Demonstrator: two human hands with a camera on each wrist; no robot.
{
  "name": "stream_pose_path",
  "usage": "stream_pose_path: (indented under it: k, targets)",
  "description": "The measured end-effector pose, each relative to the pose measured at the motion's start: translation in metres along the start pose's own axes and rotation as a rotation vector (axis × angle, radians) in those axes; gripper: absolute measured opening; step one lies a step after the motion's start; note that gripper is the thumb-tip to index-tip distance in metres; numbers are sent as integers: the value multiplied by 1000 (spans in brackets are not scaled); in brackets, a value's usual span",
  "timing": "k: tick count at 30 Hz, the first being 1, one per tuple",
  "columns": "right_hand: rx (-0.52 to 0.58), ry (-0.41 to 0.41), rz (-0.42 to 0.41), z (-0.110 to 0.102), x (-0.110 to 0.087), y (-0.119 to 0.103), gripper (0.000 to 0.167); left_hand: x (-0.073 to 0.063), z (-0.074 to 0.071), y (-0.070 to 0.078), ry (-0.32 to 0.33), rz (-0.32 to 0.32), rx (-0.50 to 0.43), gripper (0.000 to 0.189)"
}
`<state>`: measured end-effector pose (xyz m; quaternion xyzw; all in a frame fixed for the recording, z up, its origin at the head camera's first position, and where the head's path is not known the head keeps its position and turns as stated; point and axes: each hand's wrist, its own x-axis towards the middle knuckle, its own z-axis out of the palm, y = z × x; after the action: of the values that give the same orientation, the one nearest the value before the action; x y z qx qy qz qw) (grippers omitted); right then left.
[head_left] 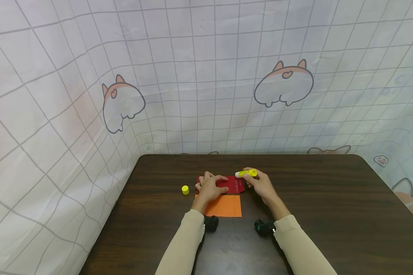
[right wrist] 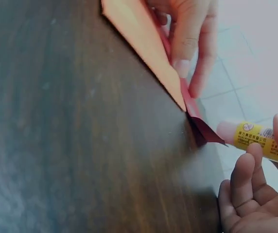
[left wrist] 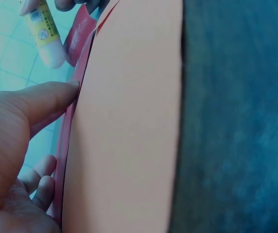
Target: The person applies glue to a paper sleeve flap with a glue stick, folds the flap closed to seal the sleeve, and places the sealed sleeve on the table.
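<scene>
A red paper envelope (head_left: pixel 232 185) lies on the table with its flap at the right end. My left hand (head_left: pixel 211 188) rests on the envelope, thumb and fingers spread and pressing it down. Between the thumb and fingers of my right hand (head_left: pixel 262 186) is a yellow glue stick (head_left: pixel 246 173), uncapped. Its white tip points left, close over the flap (right wrist: pixel 209 131) in the right wrist view. In the left wrist view the glue stick (left wrist: pixel 45 34) hangs beside the envelope's whitish-smeared flap (left wrist: pixel 79 36).
An orange envelope (head_left: pixel 223 206) lies just in front of the red one, toward me. The yellow cap (head_left: pixel 185 190) stands on the dark wooden table (head_left: pixel 316 198) left of my left hand. A grid-patterned cloth (head_left: pixel 206 95) hangs behind the table.
</scene>
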<state>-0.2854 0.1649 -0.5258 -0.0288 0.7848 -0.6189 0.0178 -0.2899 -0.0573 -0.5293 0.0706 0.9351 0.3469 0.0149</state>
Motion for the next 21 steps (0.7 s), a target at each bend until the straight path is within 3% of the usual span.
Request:
stream_pose_path:
  k: [12,21]
  targets:
    - [238,42,27,-6,-2,7,49,-1,0,0,1,4,-13,31]
    - [440,54,101,-11,-1,13,58,-1,1,-1,5,13,-14,31]
